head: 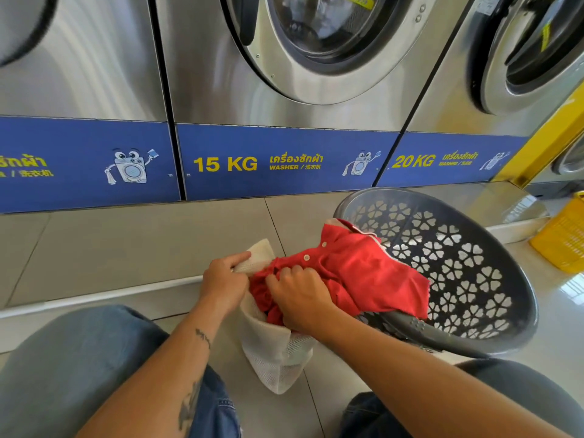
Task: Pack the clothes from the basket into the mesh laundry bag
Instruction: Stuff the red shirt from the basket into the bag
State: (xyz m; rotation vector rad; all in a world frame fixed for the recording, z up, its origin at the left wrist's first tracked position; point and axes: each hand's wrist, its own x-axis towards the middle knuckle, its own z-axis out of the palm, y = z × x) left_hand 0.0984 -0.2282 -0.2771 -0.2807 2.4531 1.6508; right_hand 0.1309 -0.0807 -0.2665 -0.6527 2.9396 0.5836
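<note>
Here left hand (222, 284) pinches mesh bag (271, 352) rim, right hand (300, 298) clutches red shirt (373, 273).

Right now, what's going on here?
Packing is under way. The left hand pinches the rim of the white mesh laundry bag, holding it open. The right hand grips a red shirt at the bag's mouth. Part of the shirt lies over the rim of the grey basket.
</note>
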